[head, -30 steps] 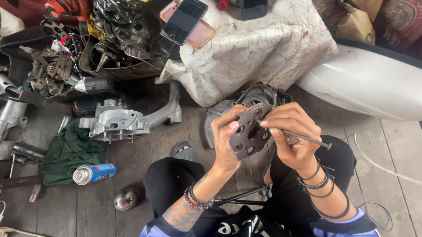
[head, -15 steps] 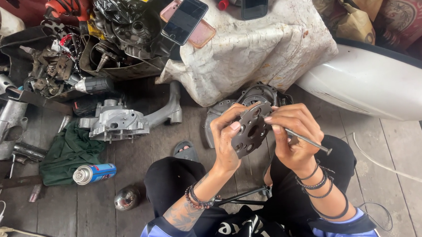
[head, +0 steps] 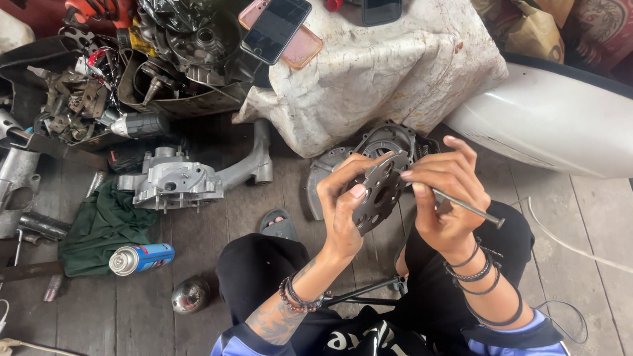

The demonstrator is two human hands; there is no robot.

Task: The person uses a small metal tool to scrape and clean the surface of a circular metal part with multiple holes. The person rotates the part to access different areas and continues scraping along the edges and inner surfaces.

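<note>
Head view, looking down over black-clad knees and blue sleeves: the left hand (head: 343,212) is closed on a dark round metal plate (head: 380,194) pierced with holes, gripping its lower left edge with the thumb across the face, so the plate stands tilted between the two hands, above the lap. The right hand (head: 445,194) meets the plate from the right, its fingertips touching the upper right rim, and it is also closed around a thin metal rod (head: 469,208) that sticks out to the right past the palm. Both wrists carry dark bead bracelets. Just beyond the hands, on the wooden floor (head: 195,340), lies a round grey engine cover (head: 372,148), partly hidden behind the plate. Left of the knees sit a small chrome dome (head: 188,295), a blue spray can (head: 141,258) lying on its side, and a green cloth (head: 104,226). Farther off rests a grey engine casing (head: 178,182) with a long arm. Beyond that, a white cloth-covered bundle (head: 376,68) bears a smartphone (head: 276,24) stacked on a pink one, and a white curved body panel (head: 563,121) lies to the right.
</note>
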